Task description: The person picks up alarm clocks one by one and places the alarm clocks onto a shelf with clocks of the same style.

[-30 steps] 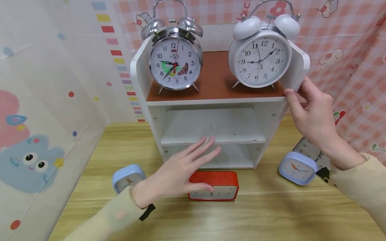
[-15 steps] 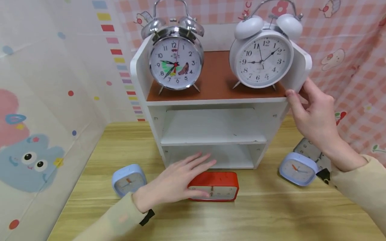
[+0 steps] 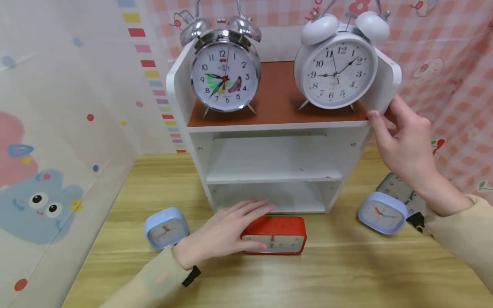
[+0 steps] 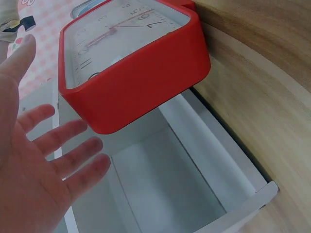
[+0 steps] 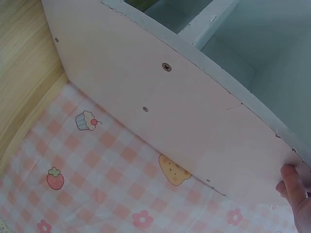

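A small white shelf unit (image 3: 269,176) stands on the table. At its upper right corner my right hand (image 3: 408,145) grips the side panel, thumb at the front edge and fingers outside; in the right wrist view, fingertips touch that panel (image 5: 160,107). My left hand (image 3: 227,229), fingers extended and spread, is beside a red rectangular alarm clock (image 3: 275,226) in front of the shelf. The left wrist view shows a gap between thumb and fingers, near the clock's red side (image 4: 146,82), gripping nothing. A silver twin-bell clock (image 3: 225,77) and a white twin-bell clock (image 3: 337,75) stand on top.
A light blue clock (image 3: 167,229) lies at the left. At the right, another light blue clock (image 3: 382,213) lies beside a grey clock (image 3: 396,188), partly behind my right arm. Patterned curtains (image 3: 458,141) hang behind and at the sides of the wooden table (image 3: 327,278).
My left hand has lowered from before the bottom compartment to the left end of the red clock. The right hand keeps its hold on the shelf. The view has tilted slightly.
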### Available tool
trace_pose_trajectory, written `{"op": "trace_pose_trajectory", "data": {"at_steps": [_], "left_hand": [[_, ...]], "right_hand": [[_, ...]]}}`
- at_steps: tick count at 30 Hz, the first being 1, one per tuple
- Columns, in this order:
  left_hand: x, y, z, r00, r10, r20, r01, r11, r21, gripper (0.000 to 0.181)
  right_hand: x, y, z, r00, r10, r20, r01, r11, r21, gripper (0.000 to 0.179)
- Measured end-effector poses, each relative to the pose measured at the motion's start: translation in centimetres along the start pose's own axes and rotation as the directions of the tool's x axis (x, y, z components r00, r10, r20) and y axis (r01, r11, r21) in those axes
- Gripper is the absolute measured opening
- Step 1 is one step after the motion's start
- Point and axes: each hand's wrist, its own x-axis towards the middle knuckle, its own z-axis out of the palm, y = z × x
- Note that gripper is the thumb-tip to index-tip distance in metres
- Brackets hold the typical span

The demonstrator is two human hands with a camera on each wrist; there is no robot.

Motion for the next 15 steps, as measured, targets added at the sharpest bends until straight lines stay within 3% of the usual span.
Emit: {"op": "trace_pose_trajectory", "data": {"at_steps": [10,15], "left_hand": [[0.32,0.07,0.49,1.0,-0.012,-0.016,0.012,1.0,0.018,0.08],[0.4,0.0,0.68,1.0,-0.026,0.01,0.026,1.0,0.009,0.08]], "right_hand": [[-0.06,0.28,-0.15,1.0,0.016,-0.01,-0.016,1.0,-0.006,0.04],[0.04,0.32,0.01,1.0,0.004,-0.013,-0.005,1.0,-0.007,0.039]]}}
